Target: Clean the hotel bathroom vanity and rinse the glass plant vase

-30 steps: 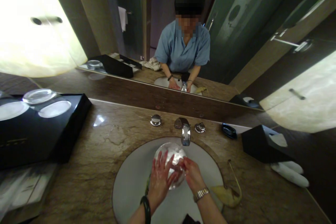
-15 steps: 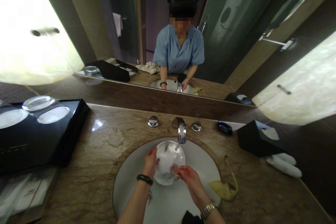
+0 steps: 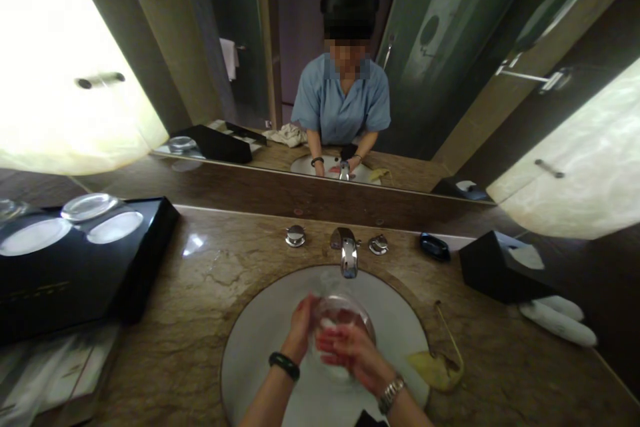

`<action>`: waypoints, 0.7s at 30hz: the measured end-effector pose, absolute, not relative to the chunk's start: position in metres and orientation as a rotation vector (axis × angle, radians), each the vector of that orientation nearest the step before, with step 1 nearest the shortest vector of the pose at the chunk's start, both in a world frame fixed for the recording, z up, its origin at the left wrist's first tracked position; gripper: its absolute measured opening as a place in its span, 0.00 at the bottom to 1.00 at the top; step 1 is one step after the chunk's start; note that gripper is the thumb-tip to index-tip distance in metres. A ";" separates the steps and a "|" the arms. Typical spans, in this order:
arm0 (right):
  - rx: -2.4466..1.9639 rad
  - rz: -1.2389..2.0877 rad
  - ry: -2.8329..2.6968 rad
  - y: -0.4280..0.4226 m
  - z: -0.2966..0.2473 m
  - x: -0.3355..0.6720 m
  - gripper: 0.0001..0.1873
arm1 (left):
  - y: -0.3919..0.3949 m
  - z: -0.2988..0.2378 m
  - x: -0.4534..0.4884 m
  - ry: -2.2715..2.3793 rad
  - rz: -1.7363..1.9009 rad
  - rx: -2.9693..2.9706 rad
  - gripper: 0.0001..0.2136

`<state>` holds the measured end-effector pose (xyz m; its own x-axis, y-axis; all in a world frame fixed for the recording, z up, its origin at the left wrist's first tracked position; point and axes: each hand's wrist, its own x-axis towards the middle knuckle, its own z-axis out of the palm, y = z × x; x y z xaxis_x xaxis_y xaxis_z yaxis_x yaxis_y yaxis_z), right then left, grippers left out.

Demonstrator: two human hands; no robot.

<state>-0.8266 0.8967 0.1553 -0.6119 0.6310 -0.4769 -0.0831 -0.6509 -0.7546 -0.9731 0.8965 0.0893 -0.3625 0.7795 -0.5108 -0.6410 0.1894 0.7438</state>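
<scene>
A clear glass point(image 3: 341, 317) is held over the white sink basin point(image 3: 260, 340), just below the chrome faucet point(image 3: 349, 255). My left hand point(image 3: 301, 328) wraps round the glass's left side, a dark band on its wrist. My right hand point(image 3: 351, 352) lies across the front of the glass with fingers pressed on it; a metal watch sits on that wrist. Both hands look wet.
A black tray point(image 3: 75, 273) with glass lids and coasters stands on the marble counter at left. A black tissue box point(image 3: 495, 270), white rolled items point(image 3: 557, 320) and a small dark dish point(image 3: 434, 247) lie at right. A yellow cloth point(image 3: 435, 367) rests by the basin. The mirror reflects me.
The glass has come down and nearer to me, away from the faucet. My right hand has moved from its lower rim across its front; the left still grips its side.
</scene>
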 end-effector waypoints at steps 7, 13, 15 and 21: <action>-0.880 2.175 -0.756 0.884 0.152 -0.837 0.27 | 0.899 0.086 -0.965 1.371 1.458 0.384 0.27; -1.068 2.453 -1.238 0.881 0.171 -0.827 0.27 | 0.899 0.094 -0.966 1.437 1.375 0.499 0.25; -1.002 2.295 -1.013 0.887 0.178 -0.831 0.26 | 0.903 0.102 -0.965 1.450 1.408 0.513 0.24; -1.097 2.138 -0.964 0.883 0.179 -0.834 0.28 | 0.914 0.116 -0.977 1.502 1.468 0.575 0.22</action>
<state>-0.8339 0.8831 0.1788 -0.5188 0.7253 -0.4525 -0.1413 -0.5947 -0.7914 -0.9765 0.9138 0.1157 -0.4607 0.8398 -0.2874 -0.2679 0.1771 0.9470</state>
